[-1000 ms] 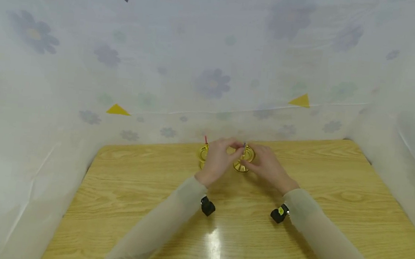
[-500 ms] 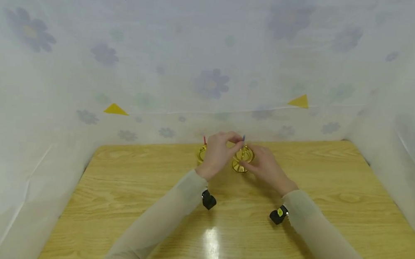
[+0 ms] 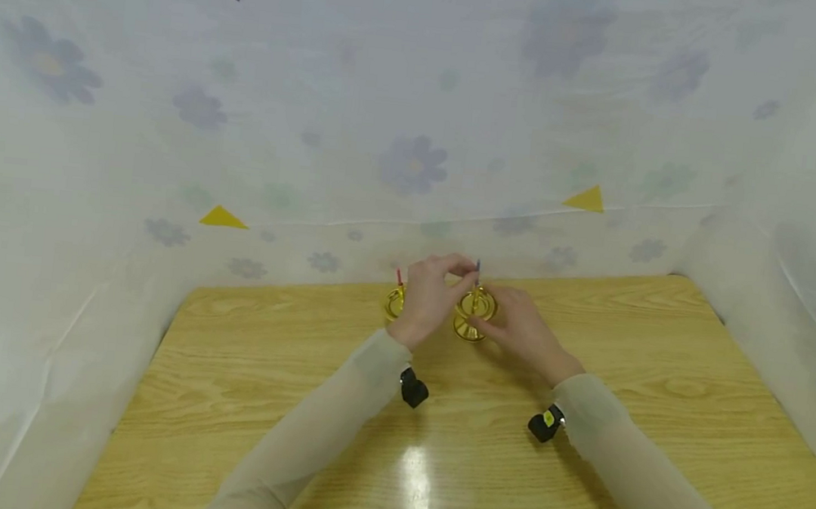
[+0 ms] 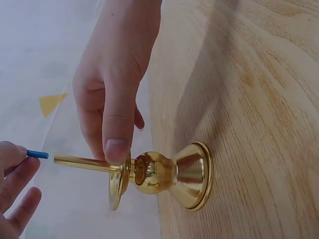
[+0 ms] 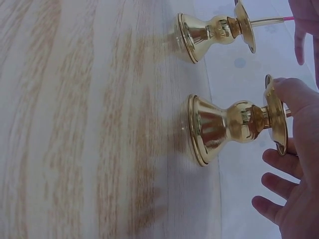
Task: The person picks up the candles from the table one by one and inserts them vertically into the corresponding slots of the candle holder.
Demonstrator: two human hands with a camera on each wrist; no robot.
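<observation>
head view, left hand (image 3: 431, 300) pinching blue-tipped candle (image 4: 37, 154), right hand (image 3: 515, 324) gripping polished brass candlestick (image 3: 473, 314), woodgrain table (image 3: 662, 377)

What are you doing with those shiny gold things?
A person is working at a wooden table with two brass candlesticks. The right hand steadies the near candlestick by its rim. The left hand pinches the blue tip of a thin gold candle standing in it. The other candlestick holds a pink-tipped candle.
</observation>
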